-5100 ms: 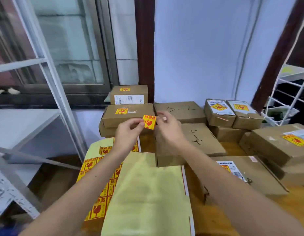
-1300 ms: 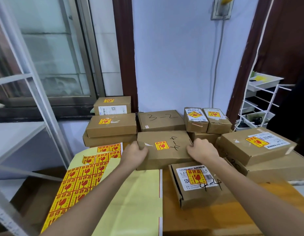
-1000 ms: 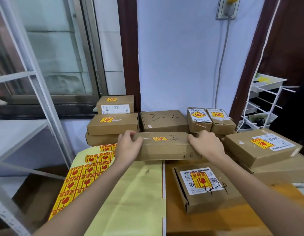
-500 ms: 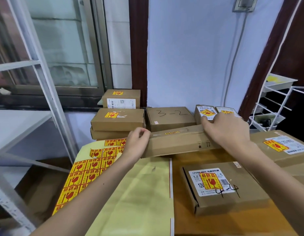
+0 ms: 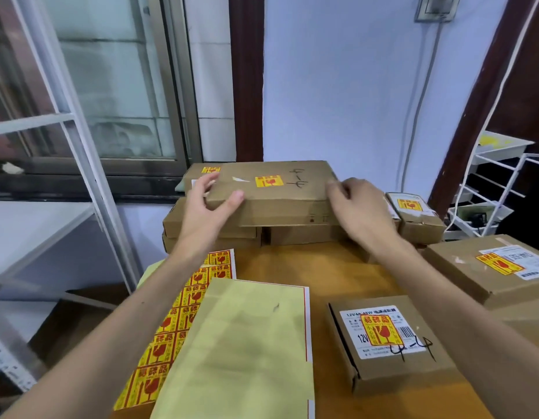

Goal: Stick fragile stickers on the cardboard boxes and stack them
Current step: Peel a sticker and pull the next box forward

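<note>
Reaching forward toward twelve o'clock, both forearms extend over the wooden table (image 5: 295, 267). The left hand (image 5: 206, 211) cups the near left corner of the flat cardboard box (image 5: 280, 189), thumb on top, fingers spread. The right hand (image 5: 360, 208) rests against its right end, fingers curled; whether they actually grip is unclear. That box, bearing a fragile sticker (image 5: 269, 181), sits atop stacked boxes at the far edge. A sticker sheet (image 5: 171, 325) lies at seven o'clock.
</note>
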